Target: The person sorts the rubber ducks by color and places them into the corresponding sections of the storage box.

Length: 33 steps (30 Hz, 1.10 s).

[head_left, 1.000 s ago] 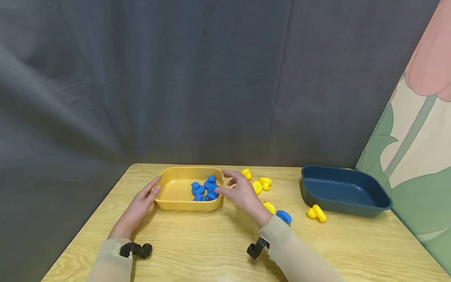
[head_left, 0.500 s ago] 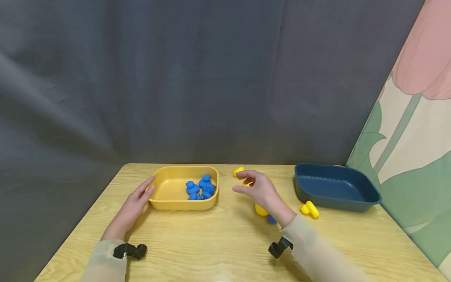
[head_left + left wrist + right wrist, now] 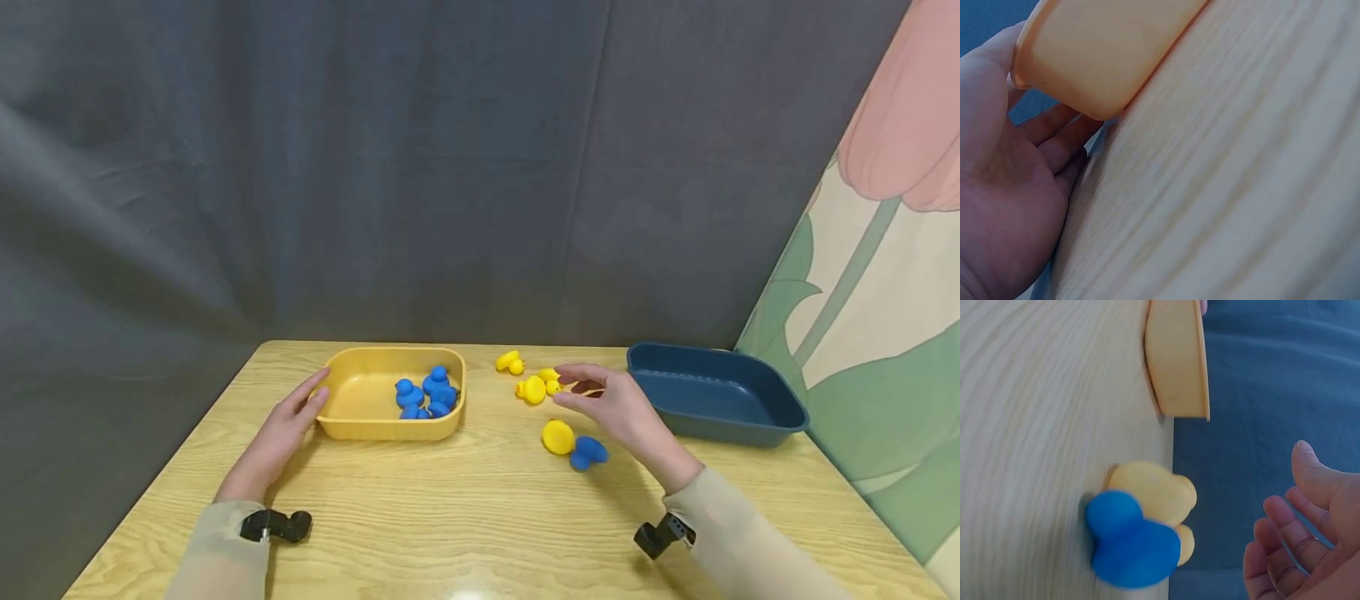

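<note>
In the head view, my left hand (image 3: 279, 435) rests against the left end of a yellow plastic basket (image 3: 390, 429), fingers nearly straight. Its thumb is at the rim in the left wrist view. Several blue rubber ducks (image 3: 438, 392) lie in the basket's right half. My right hand (image 3: 626, 412) hovers over the table with loosely bent fingers and nothing in them. Left of its fingertips is a yellow rubber duck (image 3: 532, 390); another yellow duck (image 3: 558, 437) and a blue rubber duck (image 3: 588, 452) lie close together, nearer me. The right wrist view shows that hand's palm (image 3: 1329, 544).
A dark blue basket (image 3: 727, 425) stands at the right, just beyond my right hand, with its visible inside bare. One more yellow duck (image 3: 510, 362) lies near the table's back edge. A grey curtain (image 3: 450, 167) hangs behind the wooden table (image 3: 420, 525).
My right hand has moved from the yellow basket's right end rightward across the table, now covering the yellow duck by the blue basket. My left hand stays at the yellow basket. The view shifts slightly.
</note>
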Available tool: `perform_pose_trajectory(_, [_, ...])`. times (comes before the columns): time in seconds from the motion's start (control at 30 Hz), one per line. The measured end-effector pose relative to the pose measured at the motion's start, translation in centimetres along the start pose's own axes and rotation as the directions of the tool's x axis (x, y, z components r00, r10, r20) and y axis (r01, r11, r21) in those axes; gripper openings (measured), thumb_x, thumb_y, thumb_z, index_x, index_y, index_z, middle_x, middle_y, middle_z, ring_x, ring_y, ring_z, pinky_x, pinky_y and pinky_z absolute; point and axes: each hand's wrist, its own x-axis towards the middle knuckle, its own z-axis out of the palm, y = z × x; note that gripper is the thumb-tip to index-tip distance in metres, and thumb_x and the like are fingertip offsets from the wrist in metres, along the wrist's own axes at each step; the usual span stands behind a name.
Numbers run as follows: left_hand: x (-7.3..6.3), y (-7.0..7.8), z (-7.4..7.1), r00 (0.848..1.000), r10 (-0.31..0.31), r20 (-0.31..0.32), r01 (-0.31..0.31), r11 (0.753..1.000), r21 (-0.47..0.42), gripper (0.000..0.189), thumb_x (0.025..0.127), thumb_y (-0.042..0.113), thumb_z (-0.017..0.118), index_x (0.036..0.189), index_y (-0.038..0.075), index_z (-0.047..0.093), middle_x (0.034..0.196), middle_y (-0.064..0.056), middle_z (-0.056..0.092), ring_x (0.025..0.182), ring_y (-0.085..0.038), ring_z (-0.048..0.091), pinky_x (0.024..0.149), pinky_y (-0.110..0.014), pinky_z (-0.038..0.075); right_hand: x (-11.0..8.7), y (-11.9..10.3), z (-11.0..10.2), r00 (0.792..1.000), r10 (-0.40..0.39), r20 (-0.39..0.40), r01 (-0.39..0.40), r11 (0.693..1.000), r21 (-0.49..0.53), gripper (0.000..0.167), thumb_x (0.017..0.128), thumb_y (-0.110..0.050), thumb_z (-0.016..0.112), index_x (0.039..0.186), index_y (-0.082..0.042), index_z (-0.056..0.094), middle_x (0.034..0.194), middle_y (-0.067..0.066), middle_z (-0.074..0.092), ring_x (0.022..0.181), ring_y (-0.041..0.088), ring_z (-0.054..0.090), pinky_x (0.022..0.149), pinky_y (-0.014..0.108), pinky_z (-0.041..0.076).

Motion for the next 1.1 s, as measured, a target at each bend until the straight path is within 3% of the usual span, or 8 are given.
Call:
perform_pose_trajectory(0.3, [-0.2, 0.6, 0.1, 1.0, -0.003, -0.004, 0.003, 1.0, -0.005, 0.07, 0.118, 0.048, 0.05, 0.178, 0.02, 0.025, 0.183, -0.017, 0.015, 0.168, -0.044, 0.008, 0.133, -0.066, 0.012, -1.7, 1.9, -1.1, 1.0, -0.006, 0.013, 0.007, 1.0, -0.017, 0.049, 0.101, -0.021, 0.084, 0.145, -0.005, 0.071, 0.133, 0.012, 0.076, 0.113, 0.026, 0.071, 0.101, 0.044, 0.059])
perform_pose_trajectory(0.43, [-0.1, 0.5, 0.0, 1.0, -0.006, -0.004, 0.006, 1.0, 0.0, 0.071, 0.118, 0.05, 0.05, 0.178, 0.023, 0.025, 0.184, -0.015, 0.015, 0.168, -0.043, 0.007, 0.133, -0.066, 0.012, -2.4, 2.6, -1.1, 0.999, 0.004, 0.032, -0.005, 1.0, 0.013, 0.052, 0.1, -0.021, 0.085, 0.147, -0.005, 0.07, 0.138, 0.012, 0.074, 0.124, 0.034, 0.067, 0.102, 0.043, 0.06])
perform_pose_trajectory(0.63, [-0.1, 0.4, 0.0, 1.0, -0.007, -0.002, 0.007, 1.0, -0.014, 0.071, 0.118, 0.048, 0.051, 0.178, 0.021, 0.025, 0.183, -0.016, 0.015, 0.168, -0.043, 0.007, 0.133, -0.066, 0.011, -3.4, 3.2, -0.6, 0.996, 0.046, 0.075, -0.049, 0.998, 0.046, 0.061, 0.099, -0.022, 0.086, 0.153, -0.004, 0.065, 0.151, 0.018, 0.066, 0.139, 0.045, 0.057, 0.107, 0.051, 0.058])
perform_pose_trajectory(0.93, [-0.2, 0.5, -0.2, 1.0, 0.011, 0.006, -0.011, 1.0, -0.001, 0.07, 0.118, 0.05, 0.049, 0.178, 0.023, 0.024, 0.184, -0.011, 0.015, 0.169, -0.041, 0.006, 0.133, -0.067, 0.012, -4.5, 4.7, 0.2, 0.995, 0.001, 0.101, -0.01, 0.996, 0.094, 0.068, 0.097, -0.017, 0.087, 0.157, -0.001, 0.058, 0.156, 0.021, 0.056, 0.137, 0.046, 0.054, 0.107, 0.053, 0.057])
perform_pose_trajectory(1.1, [-0.2, 0.6, -0.2, 1.0, 0.007, 0.004, -0.007, 1.0, -0.003, 0.071, 0.118, 0.05, 0.049, 0.178, 0.022, 0.025, 0.184, -0.012, 0.016, 0.169, -0.041, 0.006, 0.133, -0.066, 0.011, -5.0, 5.2, 0.4, 0.991, 0.023, 0.13, -0.037, 0.994, 0.101, 0.073, 0.097, -0.016, 0.088, 0.16, 0.0, 0.054, 0.158, 0.023, 0.051, 0.136, 0.045, 0.053, 0.107, 0.053, 0.058])
